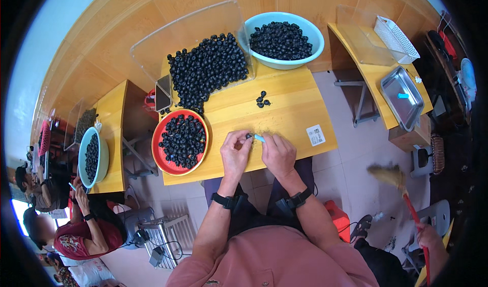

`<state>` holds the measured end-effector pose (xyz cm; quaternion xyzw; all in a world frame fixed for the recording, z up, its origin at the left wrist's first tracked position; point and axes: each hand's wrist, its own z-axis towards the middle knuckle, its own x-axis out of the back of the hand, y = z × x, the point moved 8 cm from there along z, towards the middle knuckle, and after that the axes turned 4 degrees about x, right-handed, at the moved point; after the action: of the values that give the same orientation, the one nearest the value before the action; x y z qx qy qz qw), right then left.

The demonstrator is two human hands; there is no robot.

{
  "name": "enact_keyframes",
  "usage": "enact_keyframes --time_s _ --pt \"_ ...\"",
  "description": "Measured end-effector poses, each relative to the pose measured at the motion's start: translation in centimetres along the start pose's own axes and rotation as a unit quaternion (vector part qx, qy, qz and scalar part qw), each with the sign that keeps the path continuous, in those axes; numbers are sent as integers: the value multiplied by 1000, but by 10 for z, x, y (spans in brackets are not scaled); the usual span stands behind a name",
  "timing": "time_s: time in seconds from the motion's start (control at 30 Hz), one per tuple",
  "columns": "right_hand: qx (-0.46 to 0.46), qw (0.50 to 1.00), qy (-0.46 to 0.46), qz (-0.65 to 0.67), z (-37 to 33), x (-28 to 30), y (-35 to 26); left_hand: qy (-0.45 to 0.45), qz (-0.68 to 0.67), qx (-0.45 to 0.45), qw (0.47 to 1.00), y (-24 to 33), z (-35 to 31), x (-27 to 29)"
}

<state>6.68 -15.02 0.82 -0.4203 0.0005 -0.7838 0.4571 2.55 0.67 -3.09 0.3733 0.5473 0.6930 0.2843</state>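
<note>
While the left hand (236, 150) pinches a round black piece (248, 136) between thumb and fingertips, right of the red bowl (157, 157), the right hand (279, 151) grasps a light-blue tool (260, 138), its tip at or just beside the piece. Behind the red bowl spreads a black heap (208, 66); well behind and right of it stands a pale-blue basin (318, 43).

Yellow table (229, 114): black pieces (211, 66), red bowl (156, 152), blue basin (318, 42).
</note>
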Motion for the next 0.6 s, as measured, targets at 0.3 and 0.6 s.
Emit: enact_keyframes --time_s 0.3,0.6 --pt "14 999 -36 -17 5 -8 1 2 -40 7 999 -9 7 -3" --pt "13 999 -38 -15 5 -9 0 8 -20 1 1000 -9 7 -2"
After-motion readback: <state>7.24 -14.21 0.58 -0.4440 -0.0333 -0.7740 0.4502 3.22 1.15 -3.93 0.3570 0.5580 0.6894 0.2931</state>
